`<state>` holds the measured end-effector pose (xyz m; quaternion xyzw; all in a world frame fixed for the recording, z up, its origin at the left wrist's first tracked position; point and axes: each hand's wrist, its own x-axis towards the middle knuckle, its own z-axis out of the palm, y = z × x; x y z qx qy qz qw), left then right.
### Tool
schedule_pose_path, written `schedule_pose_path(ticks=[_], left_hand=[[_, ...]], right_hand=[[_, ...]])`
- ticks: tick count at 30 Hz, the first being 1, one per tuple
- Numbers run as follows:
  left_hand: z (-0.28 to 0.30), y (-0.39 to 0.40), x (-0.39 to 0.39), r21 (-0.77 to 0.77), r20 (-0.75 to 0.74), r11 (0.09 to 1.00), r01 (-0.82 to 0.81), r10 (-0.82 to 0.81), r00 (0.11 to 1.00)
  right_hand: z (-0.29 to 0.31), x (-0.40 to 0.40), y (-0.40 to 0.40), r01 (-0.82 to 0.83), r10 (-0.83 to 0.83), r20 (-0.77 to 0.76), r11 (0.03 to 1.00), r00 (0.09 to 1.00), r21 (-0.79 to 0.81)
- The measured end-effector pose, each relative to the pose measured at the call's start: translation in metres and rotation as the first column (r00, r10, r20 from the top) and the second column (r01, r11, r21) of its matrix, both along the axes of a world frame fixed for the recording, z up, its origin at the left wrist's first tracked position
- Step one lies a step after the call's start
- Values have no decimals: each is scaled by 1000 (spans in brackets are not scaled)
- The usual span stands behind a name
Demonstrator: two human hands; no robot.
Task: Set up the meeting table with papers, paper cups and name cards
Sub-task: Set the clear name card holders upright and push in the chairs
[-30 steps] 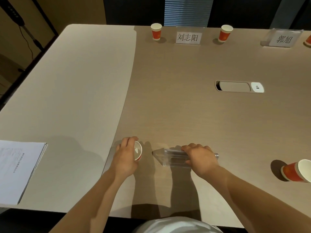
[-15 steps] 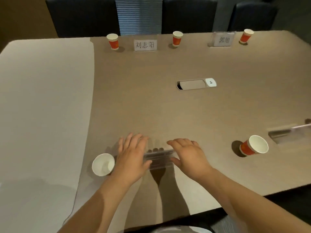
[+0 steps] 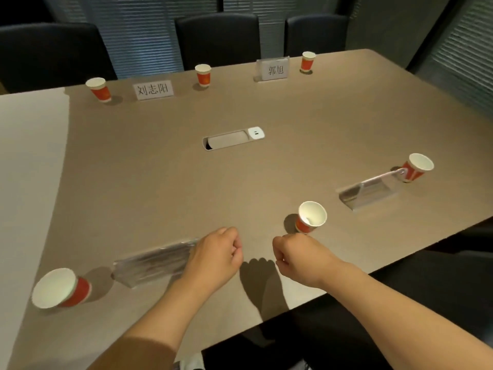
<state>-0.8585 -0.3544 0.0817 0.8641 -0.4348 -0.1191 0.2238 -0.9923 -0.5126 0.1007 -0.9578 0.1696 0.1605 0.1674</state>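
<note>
Head view: your left hand sits low and centre in the frame, fingers curled into a loose fist with nothing in it, its back overlapping the right end of a clear name card holder that lies on the table. Your right hand is just to the right of it, also curled and holding nothing; bare tabletop shows in the gap between the two fists.

At lower left a paper cup stands just left of that holder, close to the near table edge. A second cup stands right above your right hand, near your knuckles. At right, another clear holder lies close to the near edge, with a third cup at its far end.

Along the far edge, in the upper part of the frame, you have from left to right a cup, a printed name card, a cup, a second name card and a cup. A cable hatch is set into the middle; the widest bare stretch runs around it, between the two rows. Dark chairs line the far side.
</note>
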Motion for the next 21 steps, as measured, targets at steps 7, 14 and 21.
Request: schedule_pose_path(ticks=[7, 14, 21], left_hand=[[-2, -101, -118, 37, -111, 998, -43, 47, 993], [11, -148, -156, 25, -91, 1000, -16, 19, 996], [11, -193, -156, -12, -126, 999, -50, 48, 991]], right_hand=[[5, -109, -112, -45, 45, 1, 999, 999, -5], [13, -146, -158, -44, 44, 4, 999, 999, -6], [19, -146, -200, -27, 27, -2, 999, 1000, -21]])
